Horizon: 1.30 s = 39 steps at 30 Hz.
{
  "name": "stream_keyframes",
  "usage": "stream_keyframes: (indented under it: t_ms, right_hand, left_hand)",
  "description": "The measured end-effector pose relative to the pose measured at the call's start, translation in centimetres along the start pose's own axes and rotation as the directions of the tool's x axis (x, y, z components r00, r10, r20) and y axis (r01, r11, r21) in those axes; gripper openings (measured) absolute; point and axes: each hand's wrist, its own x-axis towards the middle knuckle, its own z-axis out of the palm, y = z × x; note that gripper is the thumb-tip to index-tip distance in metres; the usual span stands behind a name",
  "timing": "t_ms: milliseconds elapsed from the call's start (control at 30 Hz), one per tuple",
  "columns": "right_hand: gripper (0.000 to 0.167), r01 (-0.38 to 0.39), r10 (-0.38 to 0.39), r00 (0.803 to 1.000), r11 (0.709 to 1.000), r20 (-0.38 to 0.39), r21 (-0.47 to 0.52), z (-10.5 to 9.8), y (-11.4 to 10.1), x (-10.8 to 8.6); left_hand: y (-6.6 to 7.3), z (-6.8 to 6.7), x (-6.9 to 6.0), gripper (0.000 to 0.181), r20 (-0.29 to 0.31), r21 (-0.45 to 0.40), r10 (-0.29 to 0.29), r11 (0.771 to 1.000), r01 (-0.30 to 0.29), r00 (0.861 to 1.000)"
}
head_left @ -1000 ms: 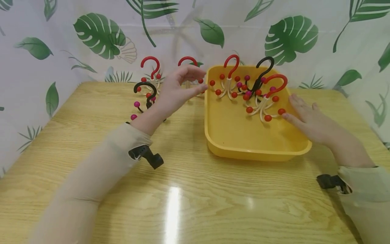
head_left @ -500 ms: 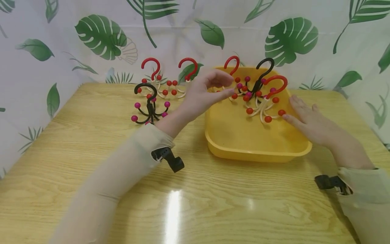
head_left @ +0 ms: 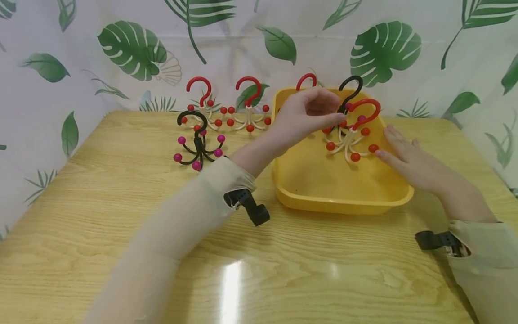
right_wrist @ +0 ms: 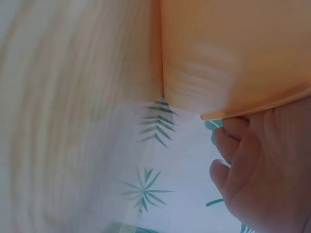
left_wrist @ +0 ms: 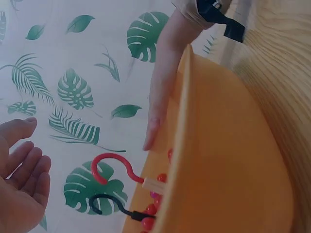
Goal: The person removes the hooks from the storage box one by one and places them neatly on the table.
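My left hand [head_left: 305, 114] is over the yellow plastic tub [head_left: 344, 203], fingers loosely bent, thumb apart, holding nothing; the left wrist view shows the gap between its thumb and fingers [left_wrist: 41, 187]. Inside the tub stand a black octopus-shaped hook hanger [head_left: 354, 85] with magenta balls and a red-hooked hanger [head_left: 366, 112] with cream arms and red balls. Another red-hooked hanger [head_left: 306, 80] is mostly hidden behind my left hand. My right hand [head_left: 421, 166] rests on the tub's right rim with extended fingers, its thumb near a red ball.
Left of the tub, two red-hooked hangers [head_left: 248, 92] [head_left: 200, 90] and a black hanger [head_left: 198, 144] stand on the wooden table [head_left: 121, 189]. A leaf-patterned cloth [head_left: 243, 49] hangs behind the table.
My left hand has moved right from the tub's left rim to over its middle, uncovering the hangers on the table and covering the one at the back left. My right hand stays put.
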Motion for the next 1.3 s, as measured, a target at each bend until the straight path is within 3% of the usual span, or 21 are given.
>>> stream_keyframes:
  t_ms: [200, 400, 500, 633, 833, 967, 1133, 1300]
  right_hand:
    - [0.070, 0.000, 0.000, 1.000, 1.000, -0.003, 0.020, -0.1, 0.0, 0.0]
    - [0.069, 0.015, -0.015, 1.000, 0.999, -0.019, 0.030, -0.2, 0.2, -0.1]
    - [0.070, 0.008, -0.008, 1.000, 1.000, -0.010, 0.030, -0.2, 0.1, -0.1]
    - [0.070, 0.000, 0.000, 1.000, 1.000, 0.000, 0.031, -0.2, 0.0, -0.1]
    - [0.070, 0.001, -0.001, 1.000, 1.000, -0.006, 0.029, 0.0, 0.1, 0.0]
    - [0.072, -0.003, 0.003, 1.000, 1.000, -0.005, 0.028, 0.1, 0.1, 0.0]
    - [0.072, 0.000, 0.001, 1.000, 1.000, -0.014, 0.028, 0.1, 0.0, -0.2]
    - [0.072, -0.006, 0.006, 1.000, 1.000, -0.008, 0.023, 0.1, -0.1, -0.2]
  left_hand:
    - [1.1, 1.7, 1.6, 0.029, -0.019, 0.055, 0.050, 0.997, -0.049, 0.999]
    - [0.9, 2.8, 4.1, 0.028, 0.001, 0.093, 0.057, 0.994, -0.057, 0.998]
    - [0.6, 3.2, 5.1, 0.034, 0.004, 0.117, 0.019, 0.993, -0.019, 1.000]
    - [0.0, 3.6, 6.0, 0.049, -0.011, 0.158, -0.084, 0.984, 0.085, 0.996]
    - [-1.8, 3.7, 7.4, 0.062, -0.035, 0.215, -0.201, 0.955, 0.204, 0.979]
    - [-3.2, 3.8, 7.9, 0.068, -0.021, 0.222, -0.271, 0.937, 0.269, 0.962]
    - [-4.0, 4.0, 8.1, 0.070, 0.015, 0.253, -0.320, 0.918, 0.307, 0.947]
    - [-4.2, 4.1, 8.1, 0.059, 0.018, 0.261, -0.301, 0.922, 0.286, 0.953]
